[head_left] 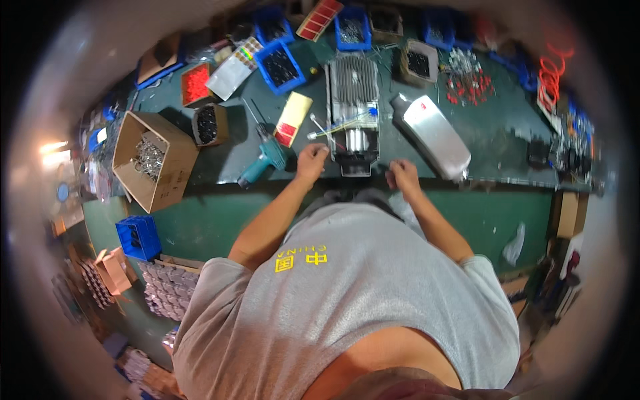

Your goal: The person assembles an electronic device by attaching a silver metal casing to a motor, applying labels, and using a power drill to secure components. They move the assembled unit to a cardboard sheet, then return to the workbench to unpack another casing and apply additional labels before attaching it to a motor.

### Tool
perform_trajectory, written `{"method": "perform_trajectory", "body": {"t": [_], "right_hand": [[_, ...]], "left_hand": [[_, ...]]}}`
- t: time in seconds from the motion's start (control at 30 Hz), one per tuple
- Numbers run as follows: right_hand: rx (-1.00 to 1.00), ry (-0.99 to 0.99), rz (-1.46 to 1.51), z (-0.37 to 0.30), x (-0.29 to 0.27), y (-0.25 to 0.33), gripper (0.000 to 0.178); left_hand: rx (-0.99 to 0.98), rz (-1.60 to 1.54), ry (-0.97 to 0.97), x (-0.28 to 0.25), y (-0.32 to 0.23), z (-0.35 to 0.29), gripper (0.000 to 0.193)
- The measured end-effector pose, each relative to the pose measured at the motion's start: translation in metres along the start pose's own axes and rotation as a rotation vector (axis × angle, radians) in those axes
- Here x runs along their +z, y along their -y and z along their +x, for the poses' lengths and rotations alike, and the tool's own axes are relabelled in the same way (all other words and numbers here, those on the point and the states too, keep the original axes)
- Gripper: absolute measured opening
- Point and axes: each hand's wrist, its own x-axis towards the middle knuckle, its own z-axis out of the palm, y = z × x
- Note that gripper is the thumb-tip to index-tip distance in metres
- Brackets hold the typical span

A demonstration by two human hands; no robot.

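Note:
In front of me on the bench lies a long grey metal housing (355, 77) with cooling ribs at its far end. Its near part is uncovered and shows a silver cylindrical part (358, 140), with yellow and blue wires (347, 123) across it and a white connector at their left end. My left hand (312, 163) is at the housing's near left edge, fingers curled together. My right hand (403, 176) is closed just right of the near end, apart from it. Whatever either hand may hold is hidden. A smooth silver cover (437, 133) lies to the right.
A teal power drill (265, 157) lies left, beside a yellow-and-red label sheet (292, 119). Cardboard boxes (175, 170) and blue bins (280, 67) of small parts stand left and behind. Red-tipped pieces (469, 88) are scattered at the back right. The bench's front edge (493, 183) runs before me.

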Motion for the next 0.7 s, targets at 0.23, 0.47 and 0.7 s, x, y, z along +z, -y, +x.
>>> {"method": "perform_trajectory", "body": {"t": [0.23,0.47,0.7], "right_hand": [[0.098,0.047,-0.026,-0.023,-0.007,-0.021,0.02],[0.131,0.029,-0.017,-0.027,-0.001,-0.022,0.022],[0.115,0.05,-0.015,-0.014,-0.019,-0.024,0.025]], "left_hand": [[0.199,-0.158,-0.119,0.021,-0.026,0.023,0.014],[0.349,0.059,-0.223,0.032,-0.039,0.022,0.033],[0.375,0.267,-0.189,0.003,0.005,0.028,0.029]]}}
